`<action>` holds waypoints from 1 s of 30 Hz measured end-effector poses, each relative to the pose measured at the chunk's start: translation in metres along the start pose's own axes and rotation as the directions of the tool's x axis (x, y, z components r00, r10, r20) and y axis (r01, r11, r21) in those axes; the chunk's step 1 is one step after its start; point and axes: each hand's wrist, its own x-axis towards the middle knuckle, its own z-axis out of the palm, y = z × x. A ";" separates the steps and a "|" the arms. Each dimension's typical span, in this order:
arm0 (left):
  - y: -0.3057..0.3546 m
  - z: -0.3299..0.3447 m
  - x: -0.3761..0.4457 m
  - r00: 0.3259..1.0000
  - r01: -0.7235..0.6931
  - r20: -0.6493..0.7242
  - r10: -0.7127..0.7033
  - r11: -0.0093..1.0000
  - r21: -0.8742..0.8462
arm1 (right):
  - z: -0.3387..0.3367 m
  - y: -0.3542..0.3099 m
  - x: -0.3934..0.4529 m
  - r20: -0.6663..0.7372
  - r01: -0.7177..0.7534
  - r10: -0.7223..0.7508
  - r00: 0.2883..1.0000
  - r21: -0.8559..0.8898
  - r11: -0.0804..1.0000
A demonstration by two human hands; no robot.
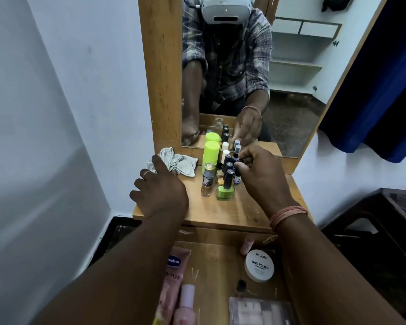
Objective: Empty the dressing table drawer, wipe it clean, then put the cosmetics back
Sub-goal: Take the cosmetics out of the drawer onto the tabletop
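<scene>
The wooden drawer (211, 266) stands pulled out below the dressing table top (223, 212). In it lie a pink Vaseline tube (174, 270), a pink bottle (185, 301), a white nail polish remover tin (259, 265), a small pink bottle (247, 246) and a clear box (260, 310). On the top stand several nail polish bottles (225, 186) and a green-capped bottle (211, 156). My right hand (263, 174) pinches a small dark-capped bottle (236, 177) in that cluster. My left hand (159, 191) rests with fingers apart on the top, touching a grey cloth (174, 161).
A mirror (244, 73) in a wooden frame rises behind the bottles. A white wall is at the left. A blue curtain (380, 90) hangs at the right, with dark furniture (384, 231) below it.
</scene>
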 end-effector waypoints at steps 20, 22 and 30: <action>-0.004 -0.023 -0.015 0.992 -0.102 0.066 0.110 0.989 -0.110 | -0.027 0.010 -0.175 0.491 0.019 0.100 0.865 -0.231 0.973; 0.001 -0.023 -0.023 0.999 0.025 -0.023 -0.029 0.986 -0.163 | -0.040 0.004 -0.160 0.404 -0.077 0.121 0.907 -0.123 0.989; 0.025 -0.018 -0.034 0.904 0.425 0.067 -0.422 0.877 -0.225 | -0.040 0.004 -0.072 -0.057 -0.082 0.088 0.994 0.107 0.991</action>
